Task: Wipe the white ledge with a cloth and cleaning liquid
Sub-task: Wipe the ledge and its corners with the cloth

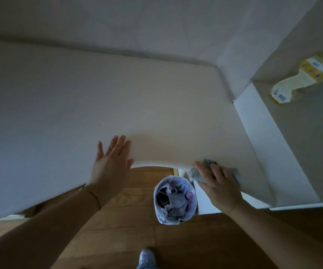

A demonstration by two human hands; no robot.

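Note:
A wide white ledge point(118, 98) fills the upper half of the view. My left hand point(111, 164) lies flat and open on its front edge, fingers spread. My right hand point(218, 186) presses a grey cloth point(195, 173) onto the front right edge of the ledge; the cloth sticks out beyond the fingers on both sides. A yellow bottle of cleaning liquid point(300, 76) with a white and blue label lies on a grey surface at the far right, apart from both hands.
A small bin point(175, 200) lined with a white bag and full of crumpled waste stands on the wooden floor point(129, 235) below the ledge, between my arms. A white side panel point(261, 136) rises at the right. My foot point(146, 258) shows at the bottom.

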